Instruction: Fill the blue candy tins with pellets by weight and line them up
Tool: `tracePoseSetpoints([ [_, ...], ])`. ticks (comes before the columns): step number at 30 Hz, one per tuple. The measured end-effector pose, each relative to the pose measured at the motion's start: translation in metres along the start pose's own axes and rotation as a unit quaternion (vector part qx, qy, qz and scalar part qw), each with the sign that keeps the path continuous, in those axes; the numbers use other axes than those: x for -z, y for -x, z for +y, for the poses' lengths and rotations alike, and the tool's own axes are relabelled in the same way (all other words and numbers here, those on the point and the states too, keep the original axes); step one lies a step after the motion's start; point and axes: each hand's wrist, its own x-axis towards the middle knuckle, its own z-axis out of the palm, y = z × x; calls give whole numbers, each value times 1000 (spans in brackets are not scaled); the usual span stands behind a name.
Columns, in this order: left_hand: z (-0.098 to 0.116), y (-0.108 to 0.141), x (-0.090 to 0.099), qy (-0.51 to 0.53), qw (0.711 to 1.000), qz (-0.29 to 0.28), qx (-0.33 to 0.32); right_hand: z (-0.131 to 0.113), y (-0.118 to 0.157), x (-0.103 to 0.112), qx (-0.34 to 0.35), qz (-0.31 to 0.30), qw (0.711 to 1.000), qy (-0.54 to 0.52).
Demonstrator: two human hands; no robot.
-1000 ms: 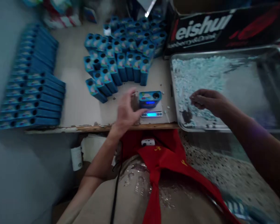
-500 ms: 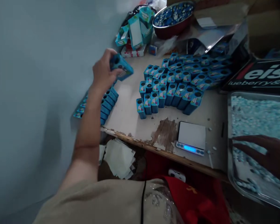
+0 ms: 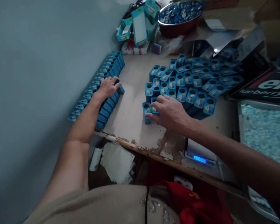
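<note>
Blue boxes with round holes in their tops stand in a tight row (image 3: 106,109) along the wall at the left. My left hand (image 3: 108,87) is on a blue box (image 3: 120,88) at the right side of this row, with its fingers curled over it. A looser group of the same boxes (image 3: 182,93) stands in the middle. At its front left corner, my right hand (image 3: 169,112) reaches over the boxes, thumb and fingers apart around the top of one box (image 3: 154,105). Nothing is lifted in either hand.
A small scale (image 3: 200,152) with a lit display lies near the table's front edge. On the right are a metal tray (image 3: 241,124) of pale blue pieces and a black carton (image 3: 266,84). Behind stand a red bowl (image 3: 180,29) and opened cartons (image 3: 140,28).
My left hand has come down from the air with its blue box to the left row. My right hand has moved left from the tray to the middle group.
</note>
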Motion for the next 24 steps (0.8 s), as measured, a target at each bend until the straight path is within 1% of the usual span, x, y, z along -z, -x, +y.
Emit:
tracePoseSetpoints([
  [3,-2,4,-10,-17,1000,-1,-8,-39,-34,-2,-51,-55,996,49],
  [6,-1,3,-13,-17,1000,16,-7,-60,-50,-6,-71,-74,993,61],
  [9,-1,1,-14,-16,999,36,19,-69,-50,1,-95,-120,987,39],
  [11,0,2,-12,-14,999,48,17,-72,-41,11,-112,-159,981,23],
  [13,2,4,-7,-1,999,50,4,-72,-28,23,-124,-179,976,12],
  [14,4,6,-3,10,999,48,-3,-69,-19,29,-124,-177,976,1],
  [16,9,8,3,37,998,42,-14,-56,-1,40,-122,-152,980,-35],
  [18,12,3,6,57,997,44,-23,-33,21,53,-127,-117,981,-86],
  [19,13,-2,5,60,997,46,-17,-20,33,59,-139,-105,978,-111],
  [21,13,-12,3,27,997,57,52,7,61,72,-184,-91,969,-138],
  [22,12,-17,2,17,997,57,57,19,76,77,-215,-82,964,-132],
  [24,7,-22,-1,1,997,56,53,36,105,83,-271,-59,957,-85],
])
